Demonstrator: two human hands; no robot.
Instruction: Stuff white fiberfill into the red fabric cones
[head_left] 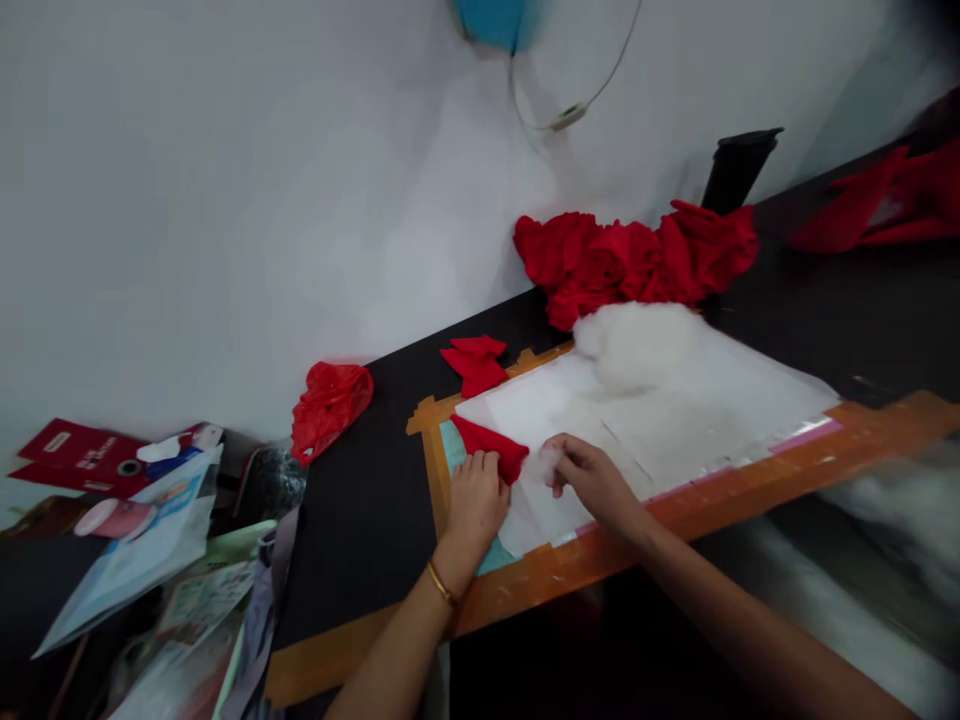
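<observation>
My left hand [474, 498] grips a small red fabric piece [489, 446] lying on the white sheet [675, 410] that covers the taped board. My right hand [592, 480] pinches a small tuft of white stuffing [537, 466] right at the open end of that red piece. A large mound of white stuffing [645, 345] sits further back on the sheet. Two more small red fabric pieces [476, 362] lie on the black table beyond the board.
A heap of finished red fabric shapes [630, 258] lies against the white wall. A red plastic bag [328, 402] sits at the table's left edge. Papers and packets [150, 540] clutter the lower left. More red cloth [877, 205] lies far right, by a black tube [736, 165].
</observation>
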